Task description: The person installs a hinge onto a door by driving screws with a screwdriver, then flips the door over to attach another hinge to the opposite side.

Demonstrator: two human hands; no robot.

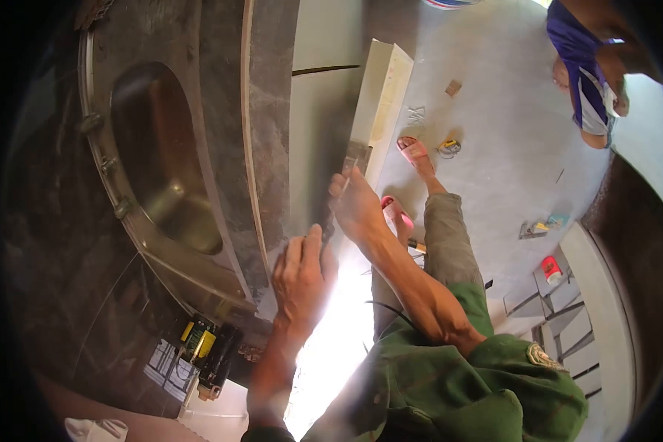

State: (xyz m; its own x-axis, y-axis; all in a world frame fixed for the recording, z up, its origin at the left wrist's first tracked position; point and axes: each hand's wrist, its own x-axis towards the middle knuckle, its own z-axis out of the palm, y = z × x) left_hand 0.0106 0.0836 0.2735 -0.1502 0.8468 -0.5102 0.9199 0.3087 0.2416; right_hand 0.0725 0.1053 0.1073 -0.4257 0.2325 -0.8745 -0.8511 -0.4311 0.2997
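Observation:
My right hand (357, 205) is closed round a flat grey metal piece (357, 153), whose exact kind I cannot make out. The metal piece lies against the near end of a long cream box-shaped length (379, 88) standing at the cabinet edge. Lower and to the left is my left hand (302, 272), its fingers extended and slightly bent beside the pale cabinet panel (317, 140). Motion blurs the narrow gap between the two hands, and a dark strip there is too smeared to name.
A steel sink (162, 162) is set in the dark stone counter (269, 132) at left. Yellow-and-black tools (199, 342) lie on the counter. On the floor are a yellow tape measure (448, 147) and a red container (551, 269). Another person (586, 74) is at top right.

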